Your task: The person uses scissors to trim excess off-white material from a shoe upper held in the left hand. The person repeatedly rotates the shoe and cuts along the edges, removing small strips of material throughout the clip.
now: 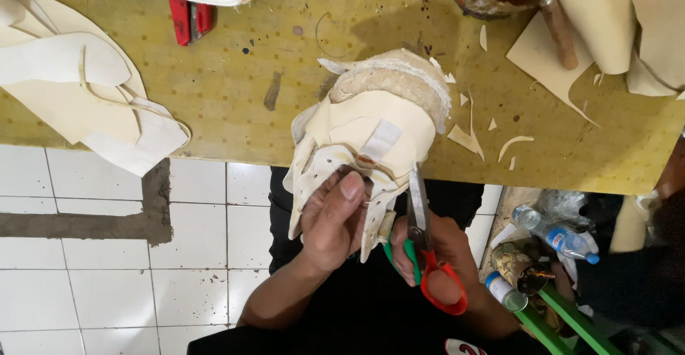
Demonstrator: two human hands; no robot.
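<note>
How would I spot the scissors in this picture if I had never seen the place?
Start at the yellow worktable and follow its near edge to the cream shoe upper gripped by the left hand. Just right of it, the right hand holds the scissors, blades pointing up at the upper. Their red and green handle loops are unlike anything nearby.

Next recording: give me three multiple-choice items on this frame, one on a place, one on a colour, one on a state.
1. Where is the red tool?
A. on the yellow table
B. on the tiled floor
C. in the left hand

2. What colours are the scissors' handles?
A. blue and black
B. red and green
C. all white

3. What is the left hand doing?
A. resting empty
B. holding a bottle
C. gripping the cream shoe upper

Answers: 1 A, it lies at the table's far edge; 2 B, both loops show around the right hand; 3 C, its thumb presses on the upper.
</note>
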